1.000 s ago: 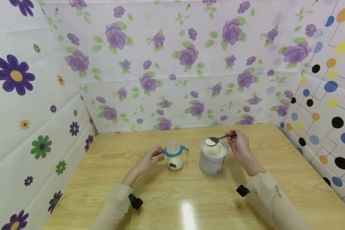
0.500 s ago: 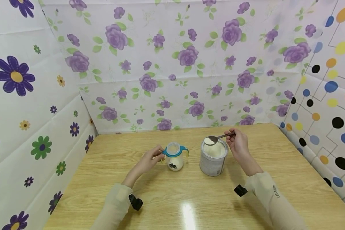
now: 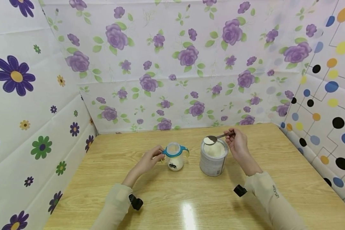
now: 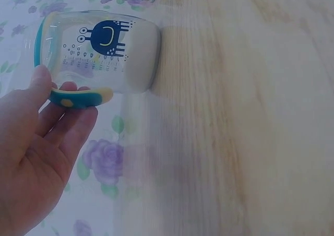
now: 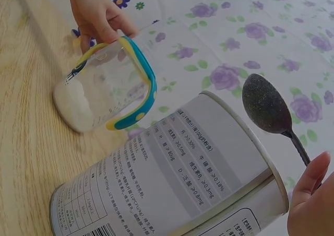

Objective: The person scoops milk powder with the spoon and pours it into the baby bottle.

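Observation:
A clear baby bottle [image 3: 174,162] with a blue two-handled collar stands upright on the table, pale powder in its lower part. My left hand [image 3: 153,157] grips its left handle [image 4: 78,98] between thumb and fingers. To the bottle's right stands an open tin [image 3: 213,161] full of cream-white powder. My right hand [image 3: 238,144] pinches the handle of a dark spoon [image 3: 212,139], whose bowl hangs over the tin's mouth with white powder in it. In the right wrist view the underside of the spoon bowl [image 5: 264,103] shows above the tin's rim.
The wooden table [image 3: 161,198] reaches to a back wall of purple-flower cloth [image 3: 187,80]. Flowered cloth [image 3: 40,121] also lines the left side, and dotted cloth [image 3: 327,111] the right. A black wrist camera [image 3: 136,202] sits on the left sleeve, another [image 3: 240,190] on the right.
My right hand and the spoon have shifted slightly left and up over the tin. The left hand and the bottle stay in place.

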The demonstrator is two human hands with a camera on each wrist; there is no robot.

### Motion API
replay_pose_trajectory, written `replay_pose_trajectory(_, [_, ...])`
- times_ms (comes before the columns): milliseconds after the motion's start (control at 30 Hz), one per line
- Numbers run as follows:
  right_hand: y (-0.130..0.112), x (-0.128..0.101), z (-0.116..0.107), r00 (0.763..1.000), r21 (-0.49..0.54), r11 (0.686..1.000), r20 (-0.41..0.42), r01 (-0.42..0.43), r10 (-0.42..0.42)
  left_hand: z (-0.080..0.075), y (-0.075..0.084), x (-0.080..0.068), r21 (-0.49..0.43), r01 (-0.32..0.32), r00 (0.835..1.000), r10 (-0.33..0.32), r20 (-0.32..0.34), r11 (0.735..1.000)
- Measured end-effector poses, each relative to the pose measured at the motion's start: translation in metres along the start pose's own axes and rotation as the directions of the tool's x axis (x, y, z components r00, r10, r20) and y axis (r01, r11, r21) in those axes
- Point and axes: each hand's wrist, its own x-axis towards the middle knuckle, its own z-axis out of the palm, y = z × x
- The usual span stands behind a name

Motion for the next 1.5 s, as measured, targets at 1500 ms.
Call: replay_pose_trajectory(1500, [0.000,-0.007,0.022,1.000,0.006,1.000,0.017,0.022,-0.022,0.001,0.000,0.001,0.034,-0.004,1.000,0.005,-0.027,0.999])
